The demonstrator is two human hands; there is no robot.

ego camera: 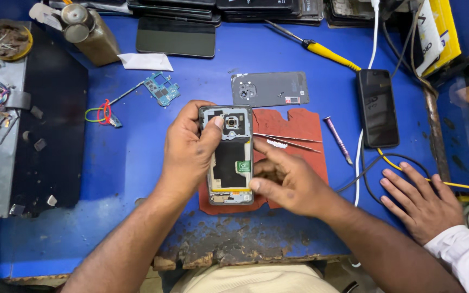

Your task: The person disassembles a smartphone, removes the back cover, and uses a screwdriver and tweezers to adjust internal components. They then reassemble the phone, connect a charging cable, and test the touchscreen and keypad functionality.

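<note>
An opened phone [229, 157] with its back cover off lies over a red mat [294, 130] on the blue bench. My left hand [188, 149] grips its left edge, thumb on the top near the camera module. My right hand [286, 176] rests against the phone's right edge, thumb at the lower corner and fingers bent beside it. Thin metal tweezers [289, 140] lie on the mat just above my right hand. The removed grey back cover [270, 88] lies beyond the mat.
A circuit board [161, 89] with coloured wires lies to the left; a yellow-handled screwdriver [327, 52], a small purple screwdriver [337, 140] and a black phone [377, 107] on a cable lie to the right. Another person's hand [422, 201] rests at the bench's right edge. Dark phones stack at the back.
</note>
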